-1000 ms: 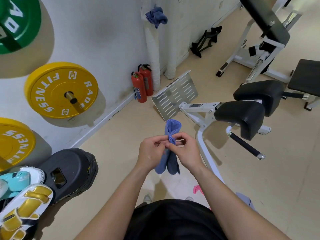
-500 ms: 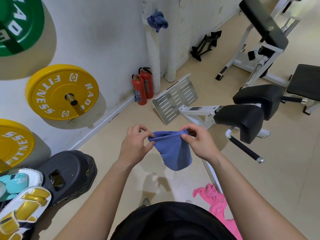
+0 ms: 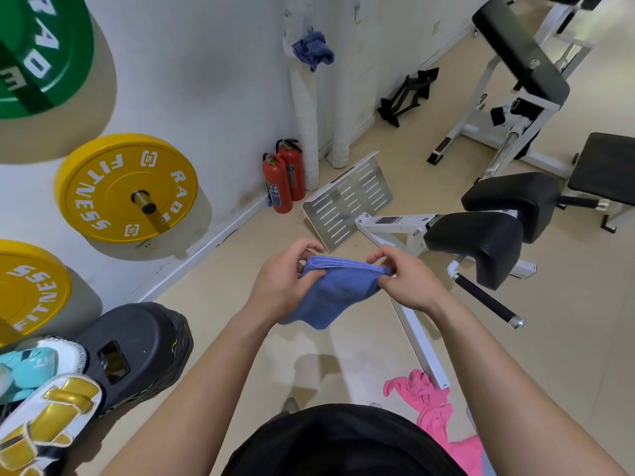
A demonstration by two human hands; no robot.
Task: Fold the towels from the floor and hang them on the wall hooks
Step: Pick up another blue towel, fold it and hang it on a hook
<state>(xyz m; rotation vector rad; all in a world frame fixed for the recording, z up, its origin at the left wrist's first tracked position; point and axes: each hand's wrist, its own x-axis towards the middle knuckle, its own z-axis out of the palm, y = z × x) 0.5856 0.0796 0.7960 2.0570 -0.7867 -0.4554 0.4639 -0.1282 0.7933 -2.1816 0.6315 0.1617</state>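
Observation:
I hold a folded blue towel (image 3: 335, 290) in front of me at waist height. My left hand (image 3: 287, 281) pinches its left top corner and my right hand (image 3: 403, 281) pinches the right one, so the top edge runs level between them. The rest hangs down in a loose flap. Another blue towel (image 3: 313, 49) hangs bunched on a wall hook, far ahead. A bare hook (image 3: 357, 16) sticks out of the wall to its right. A pink towel (image 3: 434, 412) lies crumpled on the floor at my right foot.
Yellow weight plates (image 3: 125, 187) and a green one (image 3: 37, 53) hang on the left wall. Two red fire extinguishers (image 3: 283, 182) stand by the pipes. A white exercise machine with black pads (image 3: 481, 242) is on the right. Black gear and boxing gloves (image 3: 48, 400) lie at bottom left.
My hands moved apart, from pressed together on a narrow upright fold to holding the towel spread by its top edge. The view tipped down, showing the pink towel.

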